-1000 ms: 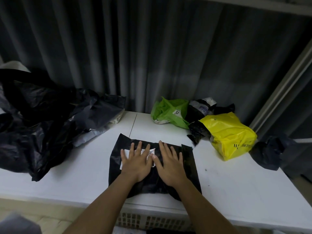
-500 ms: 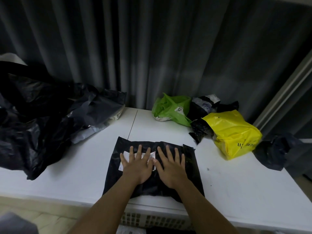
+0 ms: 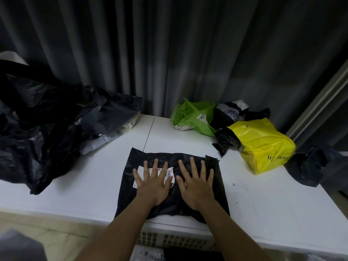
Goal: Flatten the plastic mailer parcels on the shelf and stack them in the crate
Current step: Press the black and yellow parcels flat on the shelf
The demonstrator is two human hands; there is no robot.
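A black plastic mailer (image 3: 216, 178) with a white label lies flat on the white shelf (image 3: 75, 185), near its front edge. My left hand (image 3: 153, 183) presses down on the label with fingers spread and straight. My right hand (image 3: 195, 183) presses flat on the mailer just to the right of it. Below the shelf's front edge, the rim of a white perforated crate (image 3: 175, 240) shows between my forearms.
A heap of crumpled black and grey mailers (image 3: 47, 129) fills the left side of the shelf. A green bag (image 3: 192, 115), a black parcel (image 3: 227, 113) and a yellow bag (image 3: 263, 146) sit at the back right. Another dark mailer (image 3: 308, 164) lies at the far right. A dark curtain hangs behind.
Both hands have stayed pressed on the black mailer, with fingers spreading a little wider and the hands shifting slightly apart. The mailer looks flatter.
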